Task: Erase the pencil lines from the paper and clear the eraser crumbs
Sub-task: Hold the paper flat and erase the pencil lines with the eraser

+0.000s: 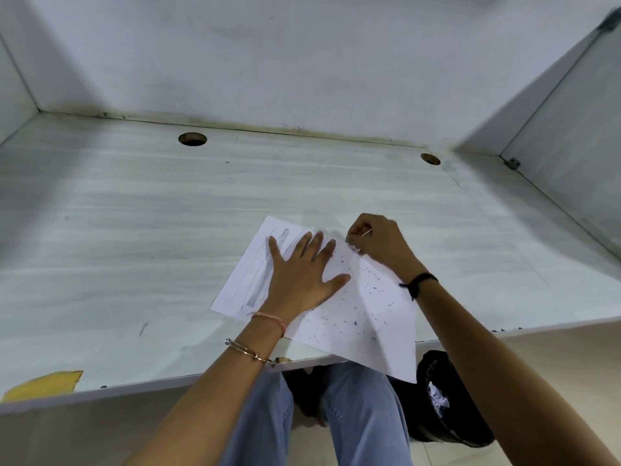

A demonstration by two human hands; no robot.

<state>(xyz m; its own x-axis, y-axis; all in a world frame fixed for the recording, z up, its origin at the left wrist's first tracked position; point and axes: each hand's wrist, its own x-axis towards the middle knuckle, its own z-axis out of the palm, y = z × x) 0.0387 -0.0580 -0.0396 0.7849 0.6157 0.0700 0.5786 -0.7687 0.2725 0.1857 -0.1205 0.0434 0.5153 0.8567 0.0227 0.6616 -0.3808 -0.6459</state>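
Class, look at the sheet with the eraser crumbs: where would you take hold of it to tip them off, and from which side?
Probably the near corner of the paper, taken from below at the desk's front: it overhangs the edge, so fingers slip under freely. The left hand lies flat on the middle; the right hand pinches the far corner.

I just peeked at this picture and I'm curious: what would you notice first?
Dark eraser crumbs are sprinkled over the right half of the white paper, which hangs over the near edge of the desk. The left hand presses flat on its middle, beside grey pencil bands on its left side.
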